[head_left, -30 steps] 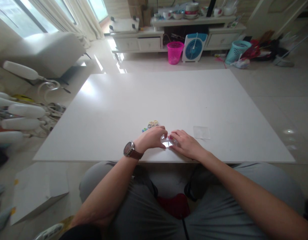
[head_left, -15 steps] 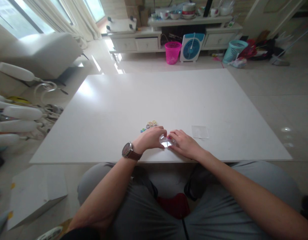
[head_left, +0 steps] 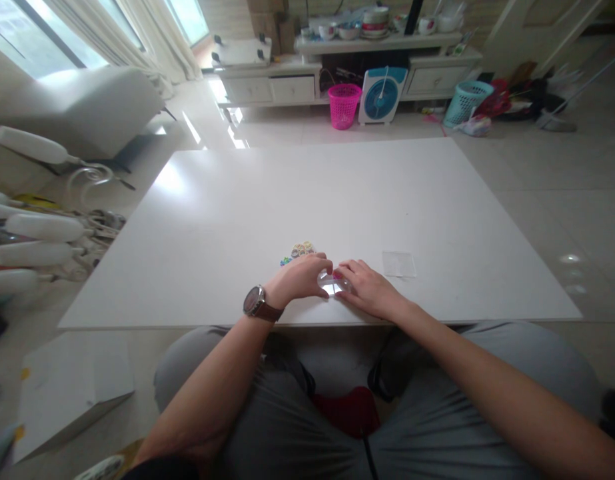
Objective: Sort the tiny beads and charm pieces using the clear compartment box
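Between my hands, near the table's front edge, is a clear rounded plastic container. My left hand, with a watch on its wrist, curls its thumb and fingers round the container's left side. My right hand closes on its right side, the fingertips by a small pink piece at the top. Whether those fingertips pinch the piece cannot be made out. Just beyond my left hand lie several small cream and brown rings and some green and blue bits, partly hidden by that hand.
A flat clear square plate lies on the white table, right of my right hand. Past the far edge, a pink basket and a blue fan stand on the floor. White lamp arms reach toward the left edge.
Both hands keep their places round the clear container. Slightly more of the pink piece's colour shows at my right fingertips; the view has shifted very slightly.
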Tool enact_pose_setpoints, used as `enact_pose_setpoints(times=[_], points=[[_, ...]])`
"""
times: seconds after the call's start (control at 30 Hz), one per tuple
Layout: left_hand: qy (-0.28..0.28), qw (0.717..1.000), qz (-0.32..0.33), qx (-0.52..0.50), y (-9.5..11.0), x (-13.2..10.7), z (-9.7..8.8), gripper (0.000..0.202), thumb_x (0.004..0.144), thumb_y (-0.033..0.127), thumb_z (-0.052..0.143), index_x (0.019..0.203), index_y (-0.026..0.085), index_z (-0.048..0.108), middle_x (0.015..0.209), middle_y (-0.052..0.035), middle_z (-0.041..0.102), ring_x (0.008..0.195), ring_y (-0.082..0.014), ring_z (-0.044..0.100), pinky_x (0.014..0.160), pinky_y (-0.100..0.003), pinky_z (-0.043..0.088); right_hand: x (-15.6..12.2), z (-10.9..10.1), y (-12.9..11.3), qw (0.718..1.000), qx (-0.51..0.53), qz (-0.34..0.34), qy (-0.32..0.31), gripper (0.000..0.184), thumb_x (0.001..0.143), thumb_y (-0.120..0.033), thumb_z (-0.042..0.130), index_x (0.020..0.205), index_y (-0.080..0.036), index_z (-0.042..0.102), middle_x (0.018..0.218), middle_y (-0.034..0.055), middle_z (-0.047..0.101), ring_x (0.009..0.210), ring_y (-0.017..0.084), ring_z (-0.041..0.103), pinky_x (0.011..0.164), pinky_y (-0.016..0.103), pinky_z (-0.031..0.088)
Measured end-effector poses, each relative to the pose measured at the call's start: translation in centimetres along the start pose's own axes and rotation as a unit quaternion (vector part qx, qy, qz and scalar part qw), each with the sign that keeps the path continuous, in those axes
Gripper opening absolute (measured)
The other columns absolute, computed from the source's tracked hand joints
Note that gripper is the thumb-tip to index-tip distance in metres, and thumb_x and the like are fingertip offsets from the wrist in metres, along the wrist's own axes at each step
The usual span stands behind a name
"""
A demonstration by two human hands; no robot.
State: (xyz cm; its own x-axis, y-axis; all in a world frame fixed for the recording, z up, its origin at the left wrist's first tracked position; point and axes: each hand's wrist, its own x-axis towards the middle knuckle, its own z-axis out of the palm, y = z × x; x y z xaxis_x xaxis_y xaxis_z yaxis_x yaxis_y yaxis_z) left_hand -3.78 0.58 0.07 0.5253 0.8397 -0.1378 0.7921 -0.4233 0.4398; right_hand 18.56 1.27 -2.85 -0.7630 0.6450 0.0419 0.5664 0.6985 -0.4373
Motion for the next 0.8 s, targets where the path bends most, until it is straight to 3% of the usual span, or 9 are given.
enact_pose_setpoints(times=[0.8], points=[[-0.004,1.000,-0.007,-0.004,0.15,0.02,-0.06,0.034,0.073,0.037,0.085,0.099,0.021,0.070,0.102,-0.0050,0.067,0.092,-0.0215,0.063,0.079,-0.031,0.047,0.01,-0.07,-0.06,1.000,0.004,0.004,-0.005,0.028,0.098,-0.036,0.060,0.122,-0.022,0.062,0.125,0.0131,0.059,0.113,0.029,0.053,0.097,0.045,0.049]])
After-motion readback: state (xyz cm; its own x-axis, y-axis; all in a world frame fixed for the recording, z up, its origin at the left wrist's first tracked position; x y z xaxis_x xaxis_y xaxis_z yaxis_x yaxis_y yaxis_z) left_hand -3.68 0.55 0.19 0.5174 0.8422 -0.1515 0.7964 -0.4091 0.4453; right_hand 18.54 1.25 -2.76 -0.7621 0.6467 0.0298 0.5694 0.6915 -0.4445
